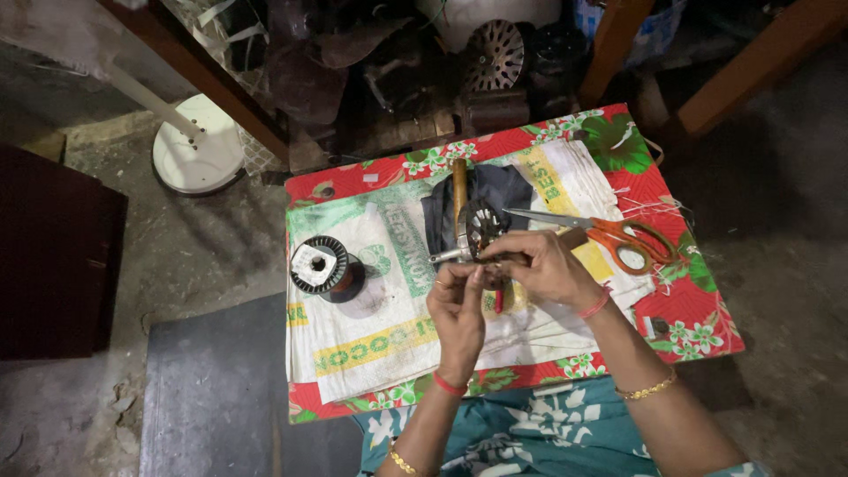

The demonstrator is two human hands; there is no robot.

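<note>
Both hands pinch at the small motor armature held just left of the orange scissors: left hand should steady it while right hand works carefully.

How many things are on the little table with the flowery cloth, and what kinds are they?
Scissors, orange handles: 1
Spool, black with a pale core: 1
Round slotted metal part, held by the left hand and right hand: 1
Wooden stick: 1
Dark cloth: 1
White sack: 1
Total: 6
</note>
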